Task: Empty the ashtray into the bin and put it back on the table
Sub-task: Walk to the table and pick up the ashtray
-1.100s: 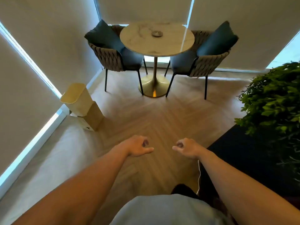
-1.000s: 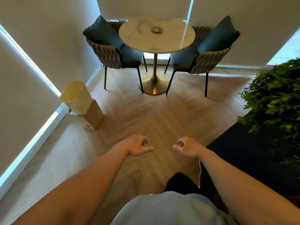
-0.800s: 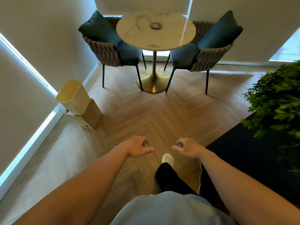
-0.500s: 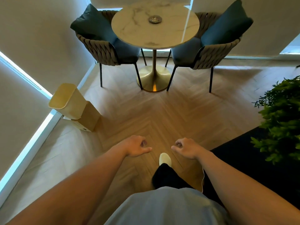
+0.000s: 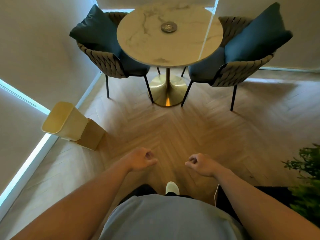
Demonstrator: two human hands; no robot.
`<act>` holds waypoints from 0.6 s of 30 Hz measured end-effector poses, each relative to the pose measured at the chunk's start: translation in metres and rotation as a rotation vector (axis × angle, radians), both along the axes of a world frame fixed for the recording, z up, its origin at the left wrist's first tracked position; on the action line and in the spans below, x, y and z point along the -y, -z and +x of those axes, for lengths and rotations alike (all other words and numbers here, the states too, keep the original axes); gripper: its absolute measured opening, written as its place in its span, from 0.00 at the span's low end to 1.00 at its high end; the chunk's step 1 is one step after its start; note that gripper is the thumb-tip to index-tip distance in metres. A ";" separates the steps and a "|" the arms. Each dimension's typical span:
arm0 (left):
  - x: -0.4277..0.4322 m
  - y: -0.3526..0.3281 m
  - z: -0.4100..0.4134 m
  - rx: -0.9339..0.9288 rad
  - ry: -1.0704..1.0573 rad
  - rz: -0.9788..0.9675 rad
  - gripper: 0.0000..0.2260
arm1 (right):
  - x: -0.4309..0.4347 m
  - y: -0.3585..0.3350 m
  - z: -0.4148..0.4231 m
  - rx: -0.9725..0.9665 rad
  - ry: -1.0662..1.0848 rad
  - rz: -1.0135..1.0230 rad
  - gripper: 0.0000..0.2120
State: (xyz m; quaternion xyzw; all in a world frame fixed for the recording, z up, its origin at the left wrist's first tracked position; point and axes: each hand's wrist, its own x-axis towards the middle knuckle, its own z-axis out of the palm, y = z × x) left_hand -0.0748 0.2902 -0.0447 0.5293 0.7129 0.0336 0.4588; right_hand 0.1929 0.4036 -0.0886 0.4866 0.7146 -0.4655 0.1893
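Note:
A small round grey ashtray sits near the middle of a round marble table with a gold pedestal, straight ahead. A cream bin with a wooden lower part stands on the floor at the left, by the window wall. My left hand and my right hand hover side by side low in front of me, both loosely curled with nothing in them, far short of the table and the bin.
Two woven chairs with dark blue cushions flank the table, one at its left and one at its right. A green plant and a dark rug lie at the lower right. Herringbone wood floor stretches between me and the table.
I have walked forward: the table, chairs and bin have come closer and grown larger, and the plant has slid off to the right. My hands keep the same curled pose.

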 end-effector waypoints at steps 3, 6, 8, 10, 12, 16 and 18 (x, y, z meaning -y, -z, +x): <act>-0.033 0.002 -0.012 0.020 -0.026 -0.001 0.20 | -0.034 -0.002 -0.008 -0.011 -0.010 0.017 0.29; -0.071 0.008 -0.028 0.045 -0.055 0.026 0.19 | -0.074 -0.003 -0.020 -0.035 -0.003 0.039 0.28; -0.099 0.014 -0.040 0.055 -0.056 0.035 0.17 | -0.102 -0.003 -0.030 -0.049 0.012 0.035 0.28; -0.131 0.020 -0.055 0.058 -0.043 0.037 0.15 | -0.132 -0.001 -0.043 -0.056 0.039 0.052 0.28; -0.161 0.024 -0.069 0.072 -0.030 0.055 0.14 | -0.160 0.002 -0.056 -0.056 0.063 0.063 0.27; -0.229 0.033 -0.105 0.101 -0.022 0.100 0.14 | -0.222 0.007 -0.088 -0.041 0.080 0.062 0.27; -0.258 0.033 -0.122 0.102 0.006 0.105 0.16 | -0.250 0.005 -0.104 -0.039 0.105 0.069 0.27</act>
